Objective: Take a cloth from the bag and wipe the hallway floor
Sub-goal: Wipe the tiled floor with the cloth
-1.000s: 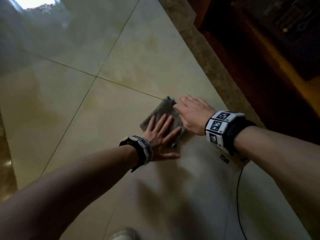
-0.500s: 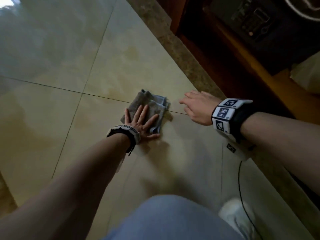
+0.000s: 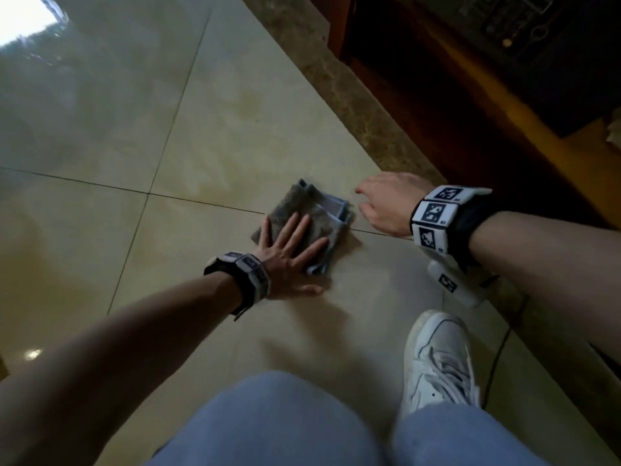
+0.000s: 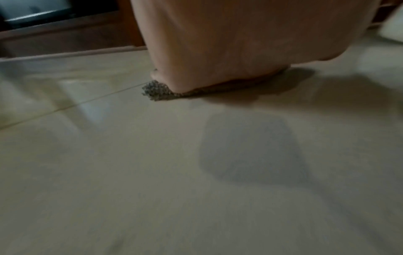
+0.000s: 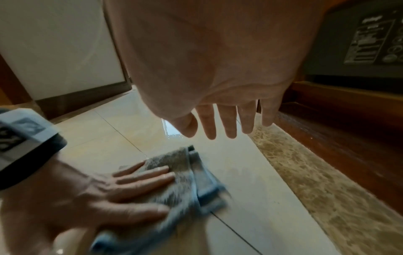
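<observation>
Wiping stroke, head and wrist views. The folded grey cloth (image 3: pixel 302 223), edged in blue, lies flat on the tiled hallway floor (image 3: pixel 174 105), straddling a grout line (image 3: pixel 100 187) near the stone threshold strip (image 3: pixel 366 105). The left hand (image 3: pixel 289 250) rests palm-down on the cloth with fingers straight and spread, pressing it to the tile without curling round it; the thumb lies on bare floor at the cloth's near edge. In the left wrist view only a tuft of cloth (image 4: pixel 156 90) shows beneath the palm. The right hand (image 3: pixel 386 205) hovers just beside the cloth on its threshold side, fingers (image 5: pixel 227 120) extended and relaxed, holding nothing and apart from the fabric. The cloth's long axis runs from the person outward and slightly leftward, in line with the left forearm. The left hand is therefore the working one; judged from this, the next stroke depends on downward pressure there, since a loose fold at the blue edge could bunch. A white shoe (image 3: pixel 437 361) stands near.
</observation>
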The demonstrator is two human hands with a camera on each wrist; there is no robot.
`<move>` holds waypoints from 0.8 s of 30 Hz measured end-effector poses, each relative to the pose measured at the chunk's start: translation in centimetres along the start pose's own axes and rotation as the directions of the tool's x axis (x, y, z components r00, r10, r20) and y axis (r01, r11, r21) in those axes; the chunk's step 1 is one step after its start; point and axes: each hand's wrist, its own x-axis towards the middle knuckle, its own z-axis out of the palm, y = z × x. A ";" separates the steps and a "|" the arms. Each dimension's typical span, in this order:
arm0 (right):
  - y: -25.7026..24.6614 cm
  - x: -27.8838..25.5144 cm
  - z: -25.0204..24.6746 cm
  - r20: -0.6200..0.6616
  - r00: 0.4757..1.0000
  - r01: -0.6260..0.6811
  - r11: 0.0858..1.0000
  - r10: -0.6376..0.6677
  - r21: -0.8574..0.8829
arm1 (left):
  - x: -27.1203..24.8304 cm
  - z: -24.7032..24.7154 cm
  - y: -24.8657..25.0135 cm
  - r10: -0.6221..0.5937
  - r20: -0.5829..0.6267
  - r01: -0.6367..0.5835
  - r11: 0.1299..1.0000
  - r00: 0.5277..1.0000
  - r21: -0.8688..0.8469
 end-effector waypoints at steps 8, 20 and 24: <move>1.8 1.9 3.4 0.019 1.000 -0.024 0.991 0.022 0.130 | 3.3 -2.4 -2.1 0.393 0.050 -0.394 0.891 0.918 0.224; 6.6 0.3 3.5 0.018 0.974 -0.221 0.926 0.226 0.305 | 5.0 -1.9 4.3 0.135 -0.038 -0.134 0.991 0.990 0.020; 6.8 0.0 3.9 0.036 0.980 -0.198 0.933 0.196 0.300 | 5.2 -2.6 4.1 0.426 0.125 -0.442 0.885 0.896 0.149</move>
